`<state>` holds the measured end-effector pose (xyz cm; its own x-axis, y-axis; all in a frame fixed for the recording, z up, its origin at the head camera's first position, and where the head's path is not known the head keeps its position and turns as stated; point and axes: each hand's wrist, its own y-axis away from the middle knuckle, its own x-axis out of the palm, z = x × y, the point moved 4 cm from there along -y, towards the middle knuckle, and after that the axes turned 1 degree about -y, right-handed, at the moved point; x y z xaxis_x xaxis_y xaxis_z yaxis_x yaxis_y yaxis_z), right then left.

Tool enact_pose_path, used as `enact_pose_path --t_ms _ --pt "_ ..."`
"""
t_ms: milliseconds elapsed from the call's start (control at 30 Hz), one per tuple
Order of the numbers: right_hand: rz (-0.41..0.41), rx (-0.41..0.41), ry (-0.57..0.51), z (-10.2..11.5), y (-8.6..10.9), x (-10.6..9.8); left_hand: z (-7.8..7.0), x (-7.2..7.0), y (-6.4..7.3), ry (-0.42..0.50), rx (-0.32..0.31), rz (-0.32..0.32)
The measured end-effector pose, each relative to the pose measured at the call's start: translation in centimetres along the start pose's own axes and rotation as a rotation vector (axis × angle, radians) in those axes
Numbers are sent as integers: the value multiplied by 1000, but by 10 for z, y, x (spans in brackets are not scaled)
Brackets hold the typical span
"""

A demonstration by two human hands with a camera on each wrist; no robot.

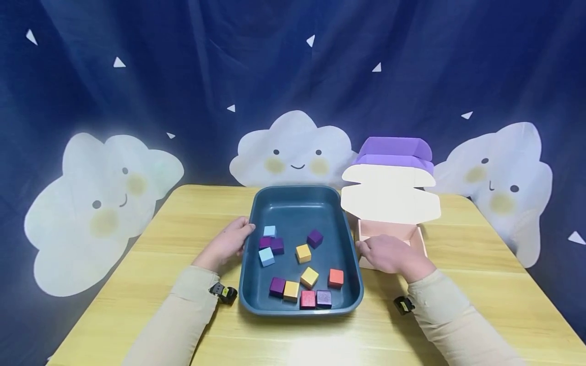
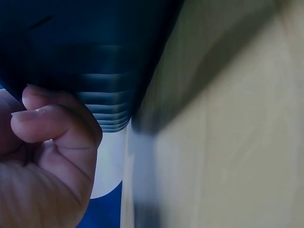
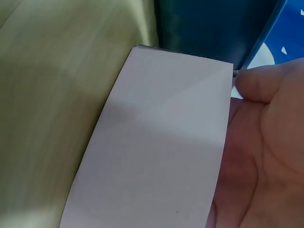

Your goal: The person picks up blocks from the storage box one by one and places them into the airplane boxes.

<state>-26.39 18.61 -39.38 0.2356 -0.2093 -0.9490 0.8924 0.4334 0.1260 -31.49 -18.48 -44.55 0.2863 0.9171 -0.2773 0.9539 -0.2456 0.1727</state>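
Note:
A dark teal tray (image 1: 302, 213) lies in the middle of the table. Colored wooden blocks rest inside it, among them light blue (image 1: 266, 256), purple (image 1: 315, 238), yellow (image 1: 309, 277) and red (image 1: 308, 300) ones. My left hand (image 1: 227, 243) grips the tray's left rim; the left wrist view has its fingers (image 2: 52, 121) curled at the ribbed outer wall. To the right stands an open cardboard box (image 1: 398, 231), pale pink inside, its lid (image 1: 389, 201) tipped back. My right hand (image 1: 389, 254) reaches over the box and holds its left wall. In the right wrist view, the thumb (image 3: 261, 83) touches the box's corner.
A purple flap (image 1: 393, 147) rises from the lid's far end. The box stands close beside the tray's right side. Behind the wooden table (image 1: 137, 284) hangs a dark blue curtain (image 1: 274, 61) with smiling clouds.

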Motion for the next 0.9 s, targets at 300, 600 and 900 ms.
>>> enact_pose_path --t_ms 300,600,900 --pt "17 54 -10 3 -8 3 -1 0 3 6 -14 -12" --pt "38 68 -39 1 0 -14 -4 4 3 28 -16 -4" --pt "-74 -30 100 47 -2 -59 -6 2 3 16 -31 -17"
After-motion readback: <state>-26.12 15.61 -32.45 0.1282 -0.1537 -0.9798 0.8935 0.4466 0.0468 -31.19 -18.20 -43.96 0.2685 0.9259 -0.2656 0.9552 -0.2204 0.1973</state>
